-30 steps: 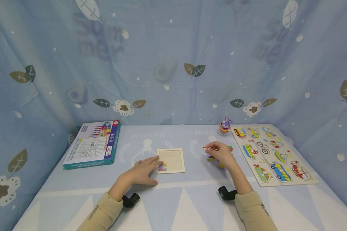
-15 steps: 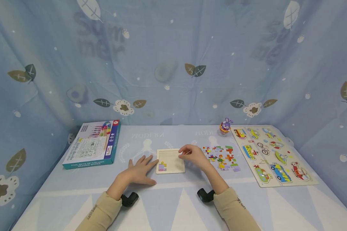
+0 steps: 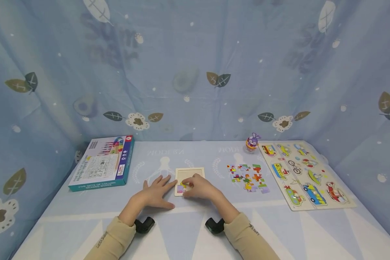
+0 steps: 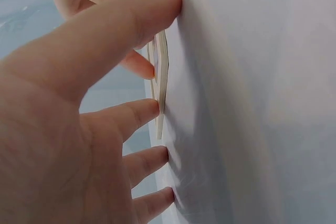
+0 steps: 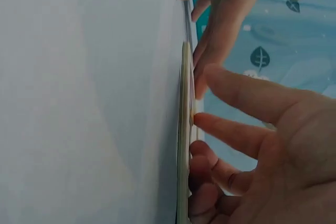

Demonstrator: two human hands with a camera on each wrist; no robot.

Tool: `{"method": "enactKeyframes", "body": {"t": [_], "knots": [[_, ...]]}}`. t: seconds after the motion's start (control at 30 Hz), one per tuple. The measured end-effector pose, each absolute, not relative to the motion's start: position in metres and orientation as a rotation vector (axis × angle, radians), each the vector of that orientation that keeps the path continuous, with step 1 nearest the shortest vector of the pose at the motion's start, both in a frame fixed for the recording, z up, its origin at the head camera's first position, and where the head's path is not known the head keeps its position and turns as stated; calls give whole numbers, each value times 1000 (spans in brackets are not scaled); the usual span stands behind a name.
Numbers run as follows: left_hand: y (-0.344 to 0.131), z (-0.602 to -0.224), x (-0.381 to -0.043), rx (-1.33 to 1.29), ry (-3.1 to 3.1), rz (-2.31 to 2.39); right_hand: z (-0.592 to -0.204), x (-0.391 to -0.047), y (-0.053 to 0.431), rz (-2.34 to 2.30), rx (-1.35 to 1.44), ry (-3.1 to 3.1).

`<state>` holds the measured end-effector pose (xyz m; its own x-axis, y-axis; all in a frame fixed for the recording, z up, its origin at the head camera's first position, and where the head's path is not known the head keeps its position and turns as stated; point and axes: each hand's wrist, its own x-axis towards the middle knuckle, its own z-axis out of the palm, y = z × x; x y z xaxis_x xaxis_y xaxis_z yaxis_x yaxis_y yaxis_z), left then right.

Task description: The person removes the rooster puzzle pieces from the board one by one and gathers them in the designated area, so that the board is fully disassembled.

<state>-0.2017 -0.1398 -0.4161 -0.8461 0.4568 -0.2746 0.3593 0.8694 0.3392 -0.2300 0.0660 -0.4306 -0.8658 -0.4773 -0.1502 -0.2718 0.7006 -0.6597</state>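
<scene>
A small square wooden puzzle tray (image 3: 193, 170) lies on the table between the hands. Purple and yellow jigsaw pieces (image 3: 180, 189) sit in its lower left corner. My right hand (image 3: 201, 187) is over that corner, thumb and index finger bent around a jigsaw piece low against the tray; the fingers mostly hide it. In the right wrist view the index fingertip (image 5: 199, 119) touches the tray's top side. My left hand (image 3: 154, 193) lies with spread fingers on the table, its index fingertip (image 4: 152, 107) touching the tray's left edge.
Several loose jigsaw pieces (image 3: 247, 178) lie right of the tray. Farther right is a board of vehicle pictures (image 3: 303, 173), with a small purple-topped toy (image 3: 252, 141) behind. A flat box (image 3: 100, 162) lies at the left; a curtain (image 3: 195, 72) hangs behind the table.
My right hand has moved left from the loose pieces, carrying a jigsaw piece across the tray to its lower left corner. The left hand stays beside the tray, its fingers slightly more spread.
</scene>
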Motion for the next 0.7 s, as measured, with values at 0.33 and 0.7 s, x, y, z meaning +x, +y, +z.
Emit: {"method": "enactKeyframes", "body": {"t": [0.33,0.7], "knots": [[-141,-415,-200,629,2692,405,-436,-230,58,-930,-553,2619],[-139,-416,-201,602,2687,399,-432,-234,58,-1302,-521,2587]]}}
